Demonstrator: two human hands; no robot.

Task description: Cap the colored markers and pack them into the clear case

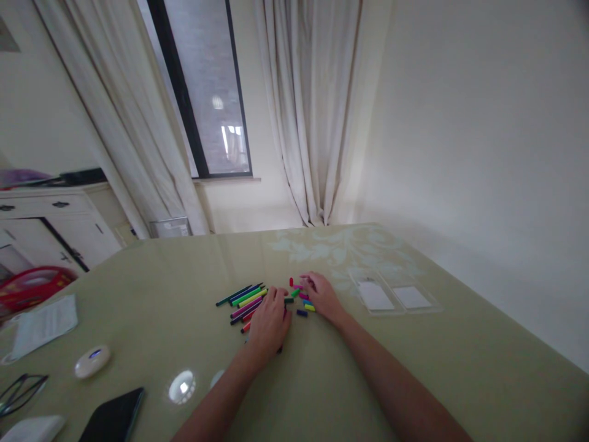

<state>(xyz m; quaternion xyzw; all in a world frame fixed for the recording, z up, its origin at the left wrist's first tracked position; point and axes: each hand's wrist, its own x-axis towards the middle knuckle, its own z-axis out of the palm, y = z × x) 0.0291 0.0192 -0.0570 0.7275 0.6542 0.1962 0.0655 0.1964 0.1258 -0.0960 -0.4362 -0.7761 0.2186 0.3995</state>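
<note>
My left hand (270,320) is curled over the right side of a loose bunch of coloured markers (248,298) on the table. A dark marker end (280,350) sticks out below its palm, and a dark green cap (289,301) lies by its fingertips. The rest of that marker is hidden by the hand. My right hand (322,296) has its fingers bent and drawn together beside several small caps. What its fingertips hold, if anything, is too small to make out. A red cap (291,282), a yellow cap (310,308) and a dark blue cap (302,313) lie between the hands.
Two clear plastic cases with white inserts (376,296) lie to the right on the glossy table (437,368). At left are a face mask (45,325), a white oval device (92,361), glasses (21,393) and a dark phone (113,417). A red basket (37,285) stands beyond the left edge.
</note>
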